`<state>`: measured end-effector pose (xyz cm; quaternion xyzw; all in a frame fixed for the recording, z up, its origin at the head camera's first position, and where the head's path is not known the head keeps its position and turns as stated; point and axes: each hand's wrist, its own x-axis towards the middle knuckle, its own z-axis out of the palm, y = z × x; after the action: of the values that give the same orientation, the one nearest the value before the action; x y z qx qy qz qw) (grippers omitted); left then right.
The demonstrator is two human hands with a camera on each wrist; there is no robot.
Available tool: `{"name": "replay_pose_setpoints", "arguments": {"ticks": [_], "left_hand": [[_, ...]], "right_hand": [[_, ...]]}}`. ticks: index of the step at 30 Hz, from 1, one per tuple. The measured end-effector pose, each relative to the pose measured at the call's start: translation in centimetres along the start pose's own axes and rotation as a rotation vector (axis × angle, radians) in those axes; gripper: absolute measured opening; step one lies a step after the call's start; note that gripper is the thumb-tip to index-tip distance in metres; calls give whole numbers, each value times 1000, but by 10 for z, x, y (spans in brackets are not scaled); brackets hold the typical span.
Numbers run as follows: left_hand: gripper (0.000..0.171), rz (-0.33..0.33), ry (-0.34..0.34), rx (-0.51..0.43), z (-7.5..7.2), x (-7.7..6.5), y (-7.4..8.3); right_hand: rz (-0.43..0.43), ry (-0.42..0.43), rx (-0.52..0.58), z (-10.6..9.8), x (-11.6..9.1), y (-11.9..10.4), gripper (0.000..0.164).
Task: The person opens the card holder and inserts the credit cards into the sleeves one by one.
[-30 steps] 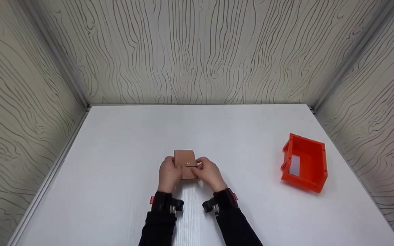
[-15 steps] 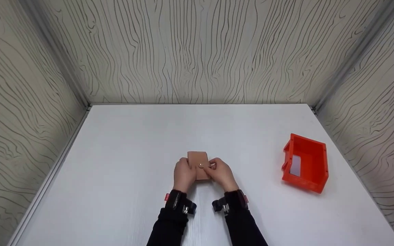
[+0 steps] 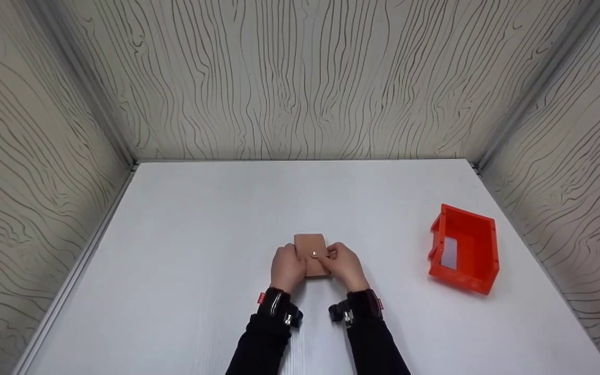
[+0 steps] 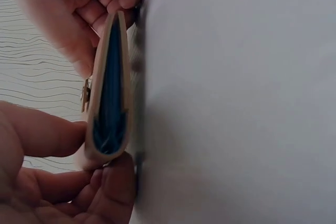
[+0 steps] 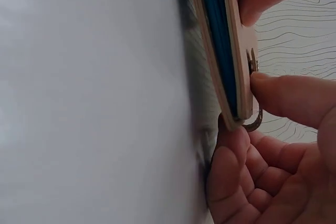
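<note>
A tan card wallet (image 3: 309,244) with a small metal snap is held between both hands, low over the white table. My left hand (image 3: 287,268) pinches its left, spine side, thumb on the front cover and fingers behind. On the opposite side my right hand (image 3: 347,266) grips the edge, its thumb (image 5: 283,93) pressing the cover beside the snap. Blue inner sleeves (image 4: 110,93) show between the covers in the left wrist view. From the right wrist view, a closure strap (image 5: 256,121) bows out around the wallet's edge. Whether the snap is fastened I cannot tell.
An orange-red plastic bin (image 3: 477,245) stands on the right part of the white table (image 3: 201,219), with a pale label or card at its left side. Wood-grain panels (image 3: 300,78) enclose the table at the back and both sides.
Both hands have moved to the right with the wallet, mostly in the first half second, and slightly toward the person. Their grip on it looks the same. The bin stays put.
</note>
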<state>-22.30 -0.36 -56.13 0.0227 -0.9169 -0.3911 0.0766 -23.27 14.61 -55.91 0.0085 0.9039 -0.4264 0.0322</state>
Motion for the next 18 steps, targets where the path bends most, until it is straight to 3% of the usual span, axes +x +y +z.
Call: {"name": "replay_pose_setpoints", "arguments": {"ticks": [8,18], "left_hand": [[13,23,-24,29,1,2,3],[9,39,13,51,3,2,3]], "right_hand": [[-2,31,-57,-2,0,-1,31],[-55,49,-132,-1,0,0,31]]}}
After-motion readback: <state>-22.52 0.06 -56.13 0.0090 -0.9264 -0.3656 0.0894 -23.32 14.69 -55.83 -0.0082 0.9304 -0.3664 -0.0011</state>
